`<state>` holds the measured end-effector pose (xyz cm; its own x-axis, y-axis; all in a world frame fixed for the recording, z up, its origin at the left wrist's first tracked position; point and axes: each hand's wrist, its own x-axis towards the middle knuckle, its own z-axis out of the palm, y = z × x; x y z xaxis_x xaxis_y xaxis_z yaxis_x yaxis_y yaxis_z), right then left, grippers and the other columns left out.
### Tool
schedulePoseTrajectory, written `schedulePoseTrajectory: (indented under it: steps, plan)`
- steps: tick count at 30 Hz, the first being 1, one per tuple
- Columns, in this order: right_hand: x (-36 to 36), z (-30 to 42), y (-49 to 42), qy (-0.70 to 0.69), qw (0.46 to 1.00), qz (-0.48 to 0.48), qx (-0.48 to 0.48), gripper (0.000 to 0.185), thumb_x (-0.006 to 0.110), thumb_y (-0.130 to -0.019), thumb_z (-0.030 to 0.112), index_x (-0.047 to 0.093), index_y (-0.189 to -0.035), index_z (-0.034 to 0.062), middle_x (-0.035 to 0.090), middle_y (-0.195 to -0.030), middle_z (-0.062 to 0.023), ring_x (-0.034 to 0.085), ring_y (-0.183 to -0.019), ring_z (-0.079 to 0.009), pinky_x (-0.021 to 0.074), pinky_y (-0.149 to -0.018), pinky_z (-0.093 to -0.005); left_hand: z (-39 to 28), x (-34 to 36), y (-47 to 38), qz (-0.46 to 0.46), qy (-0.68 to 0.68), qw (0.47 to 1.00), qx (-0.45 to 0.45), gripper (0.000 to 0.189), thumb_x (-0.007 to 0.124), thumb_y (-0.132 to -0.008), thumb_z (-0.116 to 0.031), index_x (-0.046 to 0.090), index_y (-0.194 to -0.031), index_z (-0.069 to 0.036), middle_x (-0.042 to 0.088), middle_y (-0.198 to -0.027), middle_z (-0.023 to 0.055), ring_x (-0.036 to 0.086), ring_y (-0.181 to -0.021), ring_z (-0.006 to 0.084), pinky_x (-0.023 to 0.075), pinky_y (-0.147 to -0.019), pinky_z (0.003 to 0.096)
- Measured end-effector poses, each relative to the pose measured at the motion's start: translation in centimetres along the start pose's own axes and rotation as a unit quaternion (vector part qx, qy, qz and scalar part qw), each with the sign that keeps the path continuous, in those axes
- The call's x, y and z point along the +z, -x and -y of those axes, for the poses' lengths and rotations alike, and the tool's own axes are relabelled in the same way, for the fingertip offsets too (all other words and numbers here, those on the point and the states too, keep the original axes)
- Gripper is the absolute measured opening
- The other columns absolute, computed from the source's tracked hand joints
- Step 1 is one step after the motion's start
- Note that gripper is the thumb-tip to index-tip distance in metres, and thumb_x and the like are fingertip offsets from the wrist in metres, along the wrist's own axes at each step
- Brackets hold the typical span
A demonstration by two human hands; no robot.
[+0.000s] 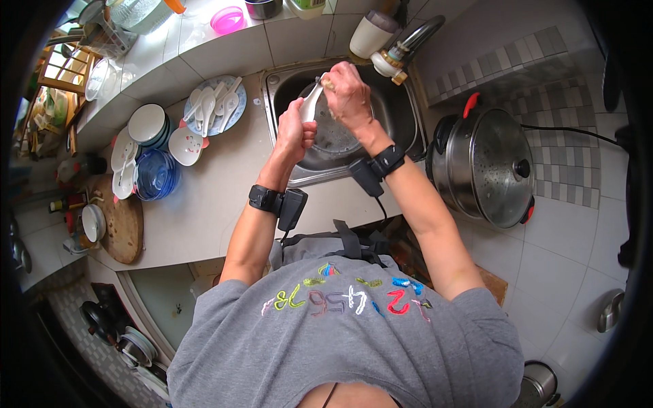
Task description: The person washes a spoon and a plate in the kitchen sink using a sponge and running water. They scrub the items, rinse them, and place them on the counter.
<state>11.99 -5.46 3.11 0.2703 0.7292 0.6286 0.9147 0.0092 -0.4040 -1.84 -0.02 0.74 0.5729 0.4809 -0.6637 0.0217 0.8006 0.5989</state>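
Observation:
My left hand (pixel 292 127) grips a white ceramic soup spoon (pixel 309 108) by its bowl, over the sink. At the raised handle end, my right hand (pixel 349 94) is closed on a pale beige scrubber (pixel 328 84), mostly hidden by the fingers. A small dark bit shows at the handle tip. Beneath both hands, a round basin (pixel 331 143) with a wet surface sits in the stainless steel sink (pixel 414 109). Left of the sink, several white soup spoons (pixel 206 104) rest on a blue-and-white plate (pixel 242 104).
Stacked bowls (pixel 147 122), blue glass bowls (pixel 157 176) and a cat-face dish (pixel 186 147) stand at left, beside a round wooden chopping board (pixel 122 224). The faucet (pixel 418 35) rises behind the sink. A lidded steel pot (pixel 502 168) with a cord stands at right.

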Motion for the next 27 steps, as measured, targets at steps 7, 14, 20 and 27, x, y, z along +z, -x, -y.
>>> schedulePoseTrajectory:
  steps: [7,14,20,27]
  plan:
    - [-0.4,-0.1,-0.2,-0.016,0.999,0.047,0.015,0.006,0.063,-0.073,0.007,0.06,-0.078,0.0051,0.058,-0.087,-0.007,0.06,-0.085,-0.0268,0.0509,-0.066,-0.0363,-0.1,0.2,0.4,-0.022,-0.021,0.999,0.023,0.034,0.042,-0.092,-0.042,0.046,-0.085,-0.009,0.041,-0.054,0.0009,0.028,-0.038,0.0073,0.0219,-0.034,0.0232]
    - [-0.4,1.3,0.7,-0.061,0.994,0.087,-0.019,0.004,0.062,-0.076,0.008,0.061,-0.078,0.0048,0.059,-0.087,-0.0072,0.059,-0.083,-0.0271,0.0506,-0.066,-0.0378,0.0,-0.3,0.0,-0.045,-0.041,0.998,0.036,0.037,0.043,-0.092,-0.043,0.049,-0.091,-0.006,0.046,-0.057,0.0042,0.031,-0.04,0.0086,0.0246,-0.036,0.024]
    - [0.7,2.6,2.4,-0.097,0.99,0.091,-0.039,0.005,0.063,-0.075,0.007,0.06,-0.078,0.0043,0.057,-0.086,-0.0099,0.059,-0.082,-0.0295,0.0499,-0.065,-0.04,-0.1,-0.4,0.4,-0.052,-0.055,0.997,0.032,0.038,0.043,-0.092,-0.043,0.051,-0.093,-0.007,0.047,-0.059,0.0054,0.032,-0.041,0.0098,0.026,-0.037,0.0246]
    - [1.0,0.4,0.7,-0.144,0.975,-0.021,0.169,0.006,0.062,-0.081,0.007,0.06,-0.083,0.0016,0.062,-0.083,-0.0157,0.061,-0.08,-0.036,0.049,-0.067,-0.0417,0.3,0.1,1.7,-0.002,-0.036,0.999,0.021,0.035,0.041,-0.093,-0.041,0.055,-0.098,-0.008,0.04,-0.054,0.0005,0.028,-0.039,0.0081,0.0213,-0.035,0.0232]
